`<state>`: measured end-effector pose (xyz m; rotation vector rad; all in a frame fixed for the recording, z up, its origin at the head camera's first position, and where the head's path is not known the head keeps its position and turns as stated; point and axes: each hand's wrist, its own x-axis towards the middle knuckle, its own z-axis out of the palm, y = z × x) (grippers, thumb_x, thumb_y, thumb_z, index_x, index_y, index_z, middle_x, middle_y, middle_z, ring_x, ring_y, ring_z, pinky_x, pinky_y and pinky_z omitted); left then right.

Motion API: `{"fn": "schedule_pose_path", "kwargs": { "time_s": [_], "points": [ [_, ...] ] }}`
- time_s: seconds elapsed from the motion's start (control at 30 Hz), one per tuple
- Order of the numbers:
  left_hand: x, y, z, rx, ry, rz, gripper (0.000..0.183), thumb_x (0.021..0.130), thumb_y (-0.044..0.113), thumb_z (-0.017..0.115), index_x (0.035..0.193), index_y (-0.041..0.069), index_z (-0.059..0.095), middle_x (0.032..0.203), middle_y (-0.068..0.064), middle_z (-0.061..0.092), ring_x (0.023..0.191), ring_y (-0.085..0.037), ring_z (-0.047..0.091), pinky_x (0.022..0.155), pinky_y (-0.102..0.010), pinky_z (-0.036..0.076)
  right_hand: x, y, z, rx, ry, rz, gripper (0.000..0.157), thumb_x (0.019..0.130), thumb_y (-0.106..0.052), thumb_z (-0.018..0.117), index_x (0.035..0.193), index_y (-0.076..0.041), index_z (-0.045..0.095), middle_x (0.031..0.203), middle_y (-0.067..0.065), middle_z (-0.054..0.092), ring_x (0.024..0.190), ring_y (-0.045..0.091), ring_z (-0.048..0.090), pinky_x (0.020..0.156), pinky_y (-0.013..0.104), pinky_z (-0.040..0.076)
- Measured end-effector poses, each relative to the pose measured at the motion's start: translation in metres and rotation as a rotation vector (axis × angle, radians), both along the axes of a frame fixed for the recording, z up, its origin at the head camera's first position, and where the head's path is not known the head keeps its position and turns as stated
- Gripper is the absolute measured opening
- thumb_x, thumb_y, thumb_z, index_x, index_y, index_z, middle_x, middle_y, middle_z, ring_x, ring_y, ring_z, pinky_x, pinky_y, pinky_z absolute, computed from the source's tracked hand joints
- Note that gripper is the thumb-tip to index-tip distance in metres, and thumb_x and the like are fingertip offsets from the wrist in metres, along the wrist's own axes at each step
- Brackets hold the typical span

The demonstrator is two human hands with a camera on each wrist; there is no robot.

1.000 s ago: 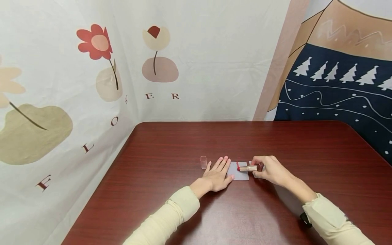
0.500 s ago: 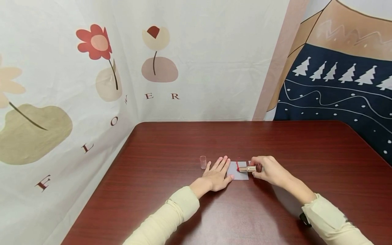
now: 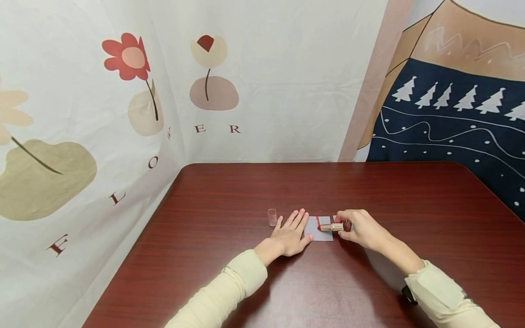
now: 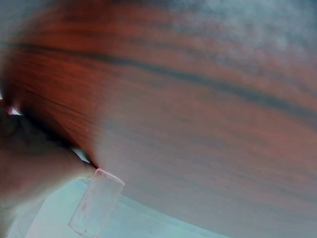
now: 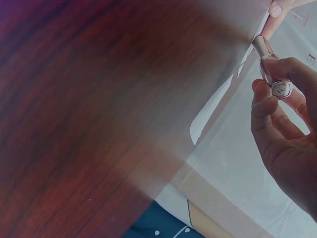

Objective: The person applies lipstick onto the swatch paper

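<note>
A lipstick with a red tip and a gold tube lies in the pinch of my right hand. Its tip touches a pale sheet of paper on the table, at the lower end of a short red streak. In the right wrist view the thumb and fingers hold the lipstick tube near its base. My left hand rests flat, fingers spread, with its thumb on the paper's left edge. Left of it stands a clear cap, seen close up in the left wrist view as a see-through cap with reddish smears.
The dark red wooden table reaches back to a white cloth wall with flower prints. A navy cloth with trees hangs at the right. Part of another pale piece shows beside the right fingers.
The lipstick tip has slid slightly toward me on the paper, and the red streak is a little longer. My left hand and the clear cap stay in place.
</note>
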<state>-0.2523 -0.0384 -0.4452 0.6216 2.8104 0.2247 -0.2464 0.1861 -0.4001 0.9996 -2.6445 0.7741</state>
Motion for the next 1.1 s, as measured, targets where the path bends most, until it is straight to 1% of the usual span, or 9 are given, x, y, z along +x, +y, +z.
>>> {"fn": "schedule_pose_path", "kwargs": {
  "time_s": [0.17, 0.33, 0.47, 0.57, 0.67, 0.73, 0.8, 0.93, 1.1],
  "points": [
    [-0.001, 0.0, -0.001, -0.009, 0.007, -0.001, 0.067, 0.097, 0.055, 0.023, 0.151, 0.022, 0.001, 0.155, 0.009, -0.005, 0.139, -0.008, -0.008, 0.11, -0.045, 0.0, 0.001, -0.001, 0.0, 0.002, 0.02, 0.009, 0.025, 0.064, 0.004, 0.072, 0.076, -0.013, 0.06, 0.062, -0.011, 0.048, 0.054, 0.004, 0.046, 0.047, 0.019, 0.038],
    [-0.001, 0.001, -0.001, -0.006, 0.013, -0.002, 0.067, 0.097, 0.055, 0.024, 0.151, 0.022, 0.002, 0.155, 0.008, -0.004, 0.14, -0.008, -0.007, 0.11, -0.045, 0.001, 0.002, -0.002, 0.002, 0.009, 0.016, 0.026, 0.028, 0.063, 0.007, 0.071, 0.075, -0.014, 0.058, 0.063, -0.01, 0.047, 0.055, 0.007, 0.047, 0.048, 0.019, 0.037],
    [-0.001, 0.001, -0.002, -0.003, 0.009, -0.001, 0.067, 0.097, 0.055, 0.024, 0.151, 0.022, 0.002, 0.155, 0.008, -0.004, 0.139, -0.008, -0.007, 0.11, -0.045, 0.001, 0.002, -0.002, 0.002, 0.002, 0.017, 0.03, 0.027, 0.064, 0.007, 0.071, 0.076, -0.014, 0.059, 0.063, -0.009, 0.047, 0.055, 0.008, 0.047, 0.048, 0.02, 0.037],
    [-0.001, 0.001, -0.001, -0.006, 0.007, 0.0, 0.067, 0.097, 0.055, 0.024, 0.151, 0.022, 0.002, 0.155, 0.008, -0.004, 0.139, -0.008, -0.007, 0.11, -0.045, 0.0, 0.002, 0.0, 0.001, -0.033, 0.013, 0.007, 0.024, 0.066, 0.005, 0.073, 0.079, -0.012, 0.062, 0.064, -0.01, 0.05, 0.056, 0.009, 0.049, 0.049, 0.02, 0.039],
    [0.0, 0.001, 0.0, -0.013, 0.005, -0.002, 0.067, 0.097, 0.055, 0.024, 0.151, 0.021, 0.003, 0.155, 0.008, -0.004, 0.14, -0.009, -0.007, 0.11, -0.045, 0.001, 0.0, 0.002, 0.0, -0.071, 0.004, -0.041, 0.022, 0.068, 0.003, 0.075, 0.082, -0.011, 0.064, 0.066, -0.011, 0.054, 0.058, 0.009, 0.052, 0.05, 0.021, 0.041],
    [0.001, 0.001, 0.002, -0.019, 0.004, -0.001, 0.067, 0.097, 0.054, 0.024, 0.151, 0.021, 0.003, 0.155, 0.008, -0.004, 0.14, -0.009, -0.007, 0.11, -0.046, 0.001, -0.001, 0.003, 0.0, -0.079, 0.006, -0.066, 0.022, 0.069, 0.003, 0.075, 0.083, -0.01, 0.065, 0.067, -0.011, 0.054, 0.06, 0.008, 0.053, 0.051, 0.021, 0.042],
    [0.002, 0.001, 0.004, -0.024, 0.0, 0.001, 0.067, 0.097, 0.054, 0.024, 0.151, 0.021, 0.003, 0.155, 0.007, -0.004, 0.14, -0.009, -0.006, 0.11, -0.046, 0.002, -0.001, 0.003, -0.001, -0.079, 0.017, -0.073, 0.023, 0.068, 0.005, 0.075, 0.083, -0.01, 0.065, 0.068, -0.01, 0.055, 0.061, 0.009, 0.053, 0.052, 0.022, 0.042],
    [0.005, 0.001, 0.008, -0.024, -0.001, 0.003, 0.066, 0.098, 0.053, 0.024, 0.151, 0.02, 0.004, 0.155, 0.007, -0.002, 0.14, -0.009, -0.006, 0.11, -0.046, 0.002, -0.002, 0.0, -0.002, -0.061, 0.049, -0.046, 0.024, 0.067, 0.008, 0.072, 0.083, -0.008, 0.065, 0.068, -0.008, 0.053, 0.06, 0.01, 0.051, 0.051, 0.022, 0.041],
    [0.006, 0.001, 0.009, -0.02, 0.006, 0.0, 0.066, 0.098, 0.052, 0.024, 0.151, 0.02, 0.005, 0.156, 0.006, -0.001, 0.14, -0.009, -0.005, 0.11, -0.046, 0.003, -0.001, -0.003, -0.002, -0.045, 0.075, -0.023, 0.023, 0.067, 0.009, 0.071, 0.083, -0.007, 0.065, 0.067, -0.006, 0.051, 0.059, 0.011, 0.049, 0.051, 0.021, 0.04]
  ]
}}
